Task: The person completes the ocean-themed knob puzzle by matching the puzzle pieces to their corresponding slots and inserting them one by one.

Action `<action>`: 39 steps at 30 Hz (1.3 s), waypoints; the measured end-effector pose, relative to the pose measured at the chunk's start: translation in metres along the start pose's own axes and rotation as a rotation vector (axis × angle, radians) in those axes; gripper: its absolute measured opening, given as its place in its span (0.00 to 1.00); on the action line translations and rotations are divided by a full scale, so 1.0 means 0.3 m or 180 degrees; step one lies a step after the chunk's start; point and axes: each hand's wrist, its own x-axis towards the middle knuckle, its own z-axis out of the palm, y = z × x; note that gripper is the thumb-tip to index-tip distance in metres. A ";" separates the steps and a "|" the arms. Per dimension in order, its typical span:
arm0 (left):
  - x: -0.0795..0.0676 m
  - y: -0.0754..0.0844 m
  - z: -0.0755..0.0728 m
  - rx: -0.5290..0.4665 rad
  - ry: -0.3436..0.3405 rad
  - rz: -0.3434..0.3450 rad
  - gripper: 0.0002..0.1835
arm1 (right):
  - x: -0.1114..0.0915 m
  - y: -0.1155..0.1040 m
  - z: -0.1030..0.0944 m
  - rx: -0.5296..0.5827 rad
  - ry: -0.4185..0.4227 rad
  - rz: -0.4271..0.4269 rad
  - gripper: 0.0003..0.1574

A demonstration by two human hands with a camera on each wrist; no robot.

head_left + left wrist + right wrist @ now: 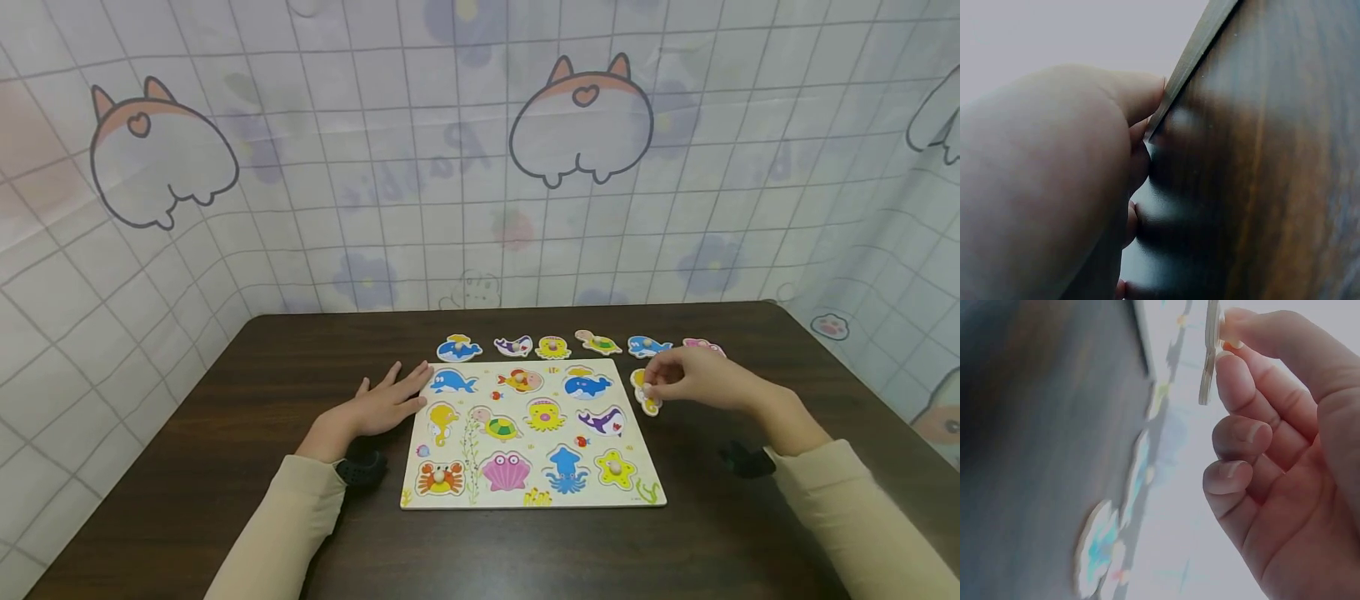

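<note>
My right hand (699,380) pinches the small knob of a yellow seahorse puzzle piece (649,407) between thumb and index finger, just off the board's right edge. Edge-on in the right wrist view, the piece (1208,378) is held off the table, its other fingers curled towards the palm. A pale wooden puzzle board (540,497) with sea animal pictures lies flat on the table. My left hand (381,410) rests with fingers spread, fingertips at the board's upper left edge. Knobs show on the crab piece (440,478) and the starfish piece (616,470) in the board.
Behind the board lie loose pieces in a row: a spouting whale (458,348), a purple whale (513,346), an octopus (552,347), a turtle (598,342) and a blue whale (648,346). A pink piece (703,343) is partly hidden by my right hand. Patterned cloth (450,208) hangs behind the dark table (247,467).
</note>
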 end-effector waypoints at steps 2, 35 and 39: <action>0.000 -0.001 0.001 0.0002 0.0000 0.0007 0.37 | 0.021 -0.025 0.005 -0.0055 0.0025 -0.0013 0.07; 0.001 -0.002 0.002 0.0035 0.0017 0.0024 0.37 | 0.352 -0.332 0.212 0.0086 0.0161 -0.0281 0.04; 0.001 -0.004 0.003 0.0054 0.0024 0.0011 0.37 | 0.381 -0.367 0.240 0.0113 0.0125 -0.0256 0.04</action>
